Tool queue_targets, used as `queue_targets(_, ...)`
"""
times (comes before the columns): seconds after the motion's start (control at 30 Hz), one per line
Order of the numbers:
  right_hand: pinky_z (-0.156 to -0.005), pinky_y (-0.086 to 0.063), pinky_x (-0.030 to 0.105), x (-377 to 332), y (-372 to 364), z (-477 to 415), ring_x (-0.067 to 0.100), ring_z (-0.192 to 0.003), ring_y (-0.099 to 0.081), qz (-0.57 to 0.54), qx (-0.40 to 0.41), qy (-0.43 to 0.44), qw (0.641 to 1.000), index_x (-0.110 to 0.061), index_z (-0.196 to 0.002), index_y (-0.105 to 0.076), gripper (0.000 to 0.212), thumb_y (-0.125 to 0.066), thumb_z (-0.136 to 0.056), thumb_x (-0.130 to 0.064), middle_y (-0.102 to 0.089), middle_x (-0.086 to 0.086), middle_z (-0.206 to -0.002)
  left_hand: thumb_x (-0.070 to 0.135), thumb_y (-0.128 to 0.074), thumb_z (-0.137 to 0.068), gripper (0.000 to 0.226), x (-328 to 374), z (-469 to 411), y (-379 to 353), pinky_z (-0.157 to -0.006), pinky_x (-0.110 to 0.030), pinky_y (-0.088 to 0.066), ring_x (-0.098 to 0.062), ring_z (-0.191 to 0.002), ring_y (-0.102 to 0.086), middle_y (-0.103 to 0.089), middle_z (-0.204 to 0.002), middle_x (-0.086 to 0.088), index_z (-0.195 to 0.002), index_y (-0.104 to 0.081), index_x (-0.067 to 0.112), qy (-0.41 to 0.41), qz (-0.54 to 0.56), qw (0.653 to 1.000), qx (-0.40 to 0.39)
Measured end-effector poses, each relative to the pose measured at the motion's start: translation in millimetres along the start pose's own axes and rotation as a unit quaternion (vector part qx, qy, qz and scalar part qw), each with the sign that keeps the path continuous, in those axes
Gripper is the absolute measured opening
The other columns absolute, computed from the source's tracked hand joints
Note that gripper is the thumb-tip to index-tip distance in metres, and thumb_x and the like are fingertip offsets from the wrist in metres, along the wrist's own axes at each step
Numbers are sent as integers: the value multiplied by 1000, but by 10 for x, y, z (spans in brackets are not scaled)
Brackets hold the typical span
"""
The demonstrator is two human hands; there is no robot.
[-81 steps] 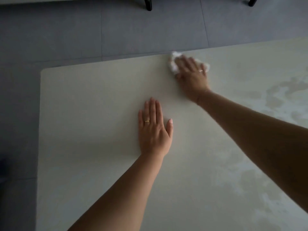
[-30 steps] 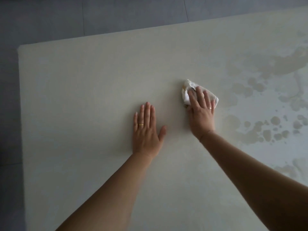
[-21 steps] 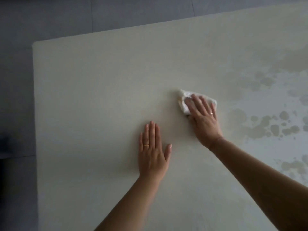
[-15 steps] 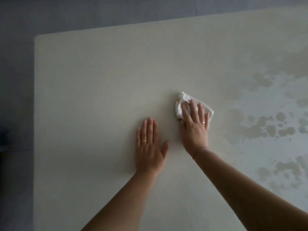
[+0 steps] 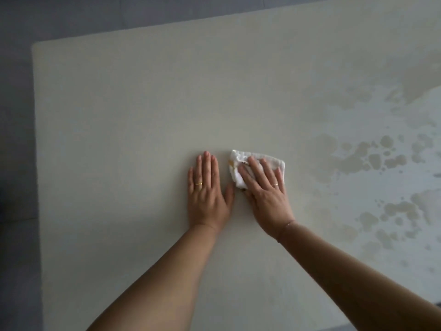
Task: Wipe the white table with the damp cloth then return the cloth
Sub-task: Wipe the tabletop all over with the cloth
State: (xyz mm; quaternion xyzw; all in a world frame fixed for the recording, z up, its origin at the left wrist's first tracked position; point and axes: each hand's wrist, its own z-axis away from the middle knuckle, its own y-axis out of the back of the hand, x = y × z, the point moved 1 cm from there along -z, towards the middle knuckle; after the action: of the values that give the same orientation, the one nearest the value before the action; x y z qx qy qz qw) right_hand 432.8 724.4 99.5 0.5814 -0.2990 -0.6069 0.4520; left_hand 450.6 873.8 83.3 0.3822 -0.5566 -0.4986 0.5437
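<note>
the table [image 5: 119, 139] lies open from its left edge and far left corner across to the middle: bare surface, nothing standing on it. the only things in the way sit together near the middle. the left hand [image 5: 207, 197] lies flat, palm down, and just right of it the right hand [image 5: 265, 199] presses flat on the cloth [image 5: 257, 160], thumbs nearly meeting, so no gap between them lets anything pass. both forearms run back from there toward the near edge, splitting the near half into a left stretch, a narrow wedge and a right stretch. toward the right edge, wet patches [image 5: 372, 158] lie flat and block nothing.
</note>
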Motion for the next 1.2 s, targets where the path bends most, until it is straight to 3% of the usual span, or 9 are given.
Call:
queue_targets(0.07, -117, -8, 50, 251, 114, -12, 27, -145, -12, 19, -12, 29, 999, -24, -145, -31, 49, -44, -98, -22, -22, 3, -156, 43, -31, -91, 70, 1, 8, 30, -118, -45, -14, -31, -144, -19, -23, -154, -16, -146, -26, 0, -8, 14, 1000, 0)
queue_targets(0.23, -117, -1, 43, 298, 108, 9, 26, -146, -8, -36, 106, -199, 974, -23, -145, -32, 51, -45, -96, -16, -18, 3, -157, 43, -31, -92, 69, -29, 164, 102, -118, -41, -5, -28, -145, -13, -19, -156, -16, -147, -23, 1, -11, 37, 999, 20)
queue_targets(0.37, -117, -4, 48, -231, -239, 381, 27, -145, -10, -26, 54, -66, 996, -25, -145, -34, 50, -44, -95, -24, -21, 3, -156, 43, -27, -96, 65, 106, 744, 9, -116, -44, -16, -29, -143, -20, -25, -154, -16, -145, -29, 0, -3, 17, 1000, 3)
queue_targets(0.47, -117, -7, 49, 25, -104, 476, 29, -145, -14, -3, 4, 26, 1000, -23, -144, -35, 48, -48, -97, -20, -24, 6, -155, 44, -26, -96, 65, 105, 1065, -81, -115, -45, -18, -29, -143, -23, -28, -153, -14, -145, -30, 1, -11, -2, 1000, -20)
queue_targets(0.67, -116, -6, 50, 292, 42, 516, 30, -145, -11, -33, 105, -197, 974, -19, -144, -34, 48, -46, -97, -15, -20, 8, -156, 43, -28, -93, 68, 90, 1073, -117, -116, -47, -18, -28, -144, -18, -23, -155, -14, -146, -27, 1, -11, -6, 1000, -29)
queue_targets(0.87, -117, -7, 49, -83, -195, 934, 28, -145, -13, 6, -2, 8, 1000, -23, -145, -33, 49, -46, -98, -24, -22, 4, -155, 41, -29, -92, 66, 85, 1074, -97, -115, -49, -24, -31, -142, -25, -29, -152, -17, -144, -31, 0, -17, 4, 1000, -15)
queue_targets(0.93, -118, -7, 47, 175, -81, 878, 29, -145, -14, 18, 10, -12, 1000, -23, -145, -32, 49, -46, -98, -22, -22, 6, -155, 41, -31, -91, 68, 81, 1078, -109, -116, -48, -21, -31, -143, -22, -26, -153, -16, -145, -29, 0, -22, 6, 1000, -18)
queue_targets(1.07, -117, 1, 42, 142, -90, 850, 24, -146, -6, -23, 83, -185, 979, -26, -146, -29, 52, -44, -97, -22, -15, 1, -158, 41, -31, -91, 68, 61, 1083, -136, -117, -47, -16, -30, -144, -19, -24, -154, -16, -146, -26, 0, -22, 5, 1000, -14)
queue_targets(1.2, -118, 0, 45, -163, -287, 1071, 24, -146, -6, 0, 16, -45, 999, -28, -147, -28, 50, -42, -99, -27, -17, -1, -157, 39, -31, -91, 67, 76, 1077, -115, -116, -47, -16, -32, -142, -25, -27, -152, -18, -144, -30, -1, -21, -9, 1000, -7)
